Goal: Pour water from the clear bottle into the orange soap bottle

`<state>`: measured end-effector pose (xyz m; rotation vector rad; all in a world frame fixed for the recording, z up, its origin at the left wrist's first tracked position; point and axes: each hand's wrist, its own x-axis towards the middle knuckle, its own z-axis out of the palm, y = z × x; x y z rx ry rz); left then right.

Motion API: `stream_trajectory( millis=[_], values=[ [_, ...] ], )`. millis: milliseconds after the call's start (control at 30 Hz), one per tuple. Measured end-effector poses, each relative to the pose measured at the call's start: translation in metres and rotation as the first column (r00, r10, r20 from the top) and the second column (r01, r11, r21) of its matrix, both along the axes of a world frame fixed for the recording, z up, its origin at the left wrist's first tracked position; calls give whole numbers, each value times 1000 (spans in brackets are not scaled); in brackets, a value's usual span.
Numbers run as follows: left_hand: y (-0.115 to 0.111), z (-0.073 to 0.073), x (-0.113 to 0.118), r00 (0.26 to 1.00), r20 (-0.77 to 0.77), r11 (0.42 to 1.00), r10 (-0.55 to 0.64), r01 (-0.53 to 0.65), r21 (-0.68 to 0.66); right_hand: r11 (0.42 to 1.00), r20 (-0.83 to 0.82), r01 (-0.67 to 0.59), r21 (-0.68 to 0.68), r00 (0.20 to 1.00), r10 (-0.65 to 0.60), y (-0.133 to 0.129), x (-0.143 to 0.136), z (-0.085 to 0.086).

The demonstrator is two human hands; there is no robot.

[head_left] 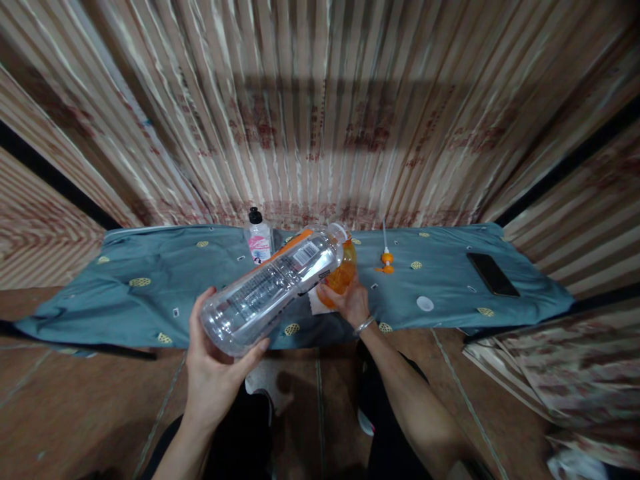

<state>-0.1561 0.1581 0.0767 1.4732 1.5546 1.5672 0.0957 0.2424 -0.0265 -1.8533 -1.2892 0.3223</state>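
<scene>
My left hand [220,363] is wrapped round the base of a large clear plastic bottle [273,287] with an orange-edged label and a barcode. The bottle tilts, its mouth up and to the right, over an orange bottle [341,277]. Whether the two mouths touch I cannot tell. My right hand [350,301], a bracelet at its wrist, grips the orange bottle low on the table. Under the orange bottle a piece of white paper or tissue [319,303] shows. An orange pump head [386,261] with its pale tube lies to the right.
A small bottle with a black cap and pink label [259,239] stands at the back left. On the right of the teal cloth [440,267] lie a black phone [493,273] and a white round cap [425,304]. Pleated curtains [320,113] hang behind; dark poles [55,177] flank the table.
</scene>
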Motion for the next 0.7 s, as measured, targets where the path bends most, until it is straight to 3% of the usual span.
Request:
stream_trajectory(
  millis=[167, 467, 700],
  values=[
    [1, 4, 0, 1000, -30, 1000, -3, 3, -17, 1000, -7, 2, 3, 1000, -2, 0, 0, -1],
    [1, -6, -11, 996, -59, 998, -61, 59, -39, 1000, -14, -9, 3, 1000, 10, 1, 1, 0],
    [2, -5, -11, 996, -61, 997, -66, 64, -35, 1000, 6, -14, -6, 1000, 14, 1, 1, -1]
  ],
)
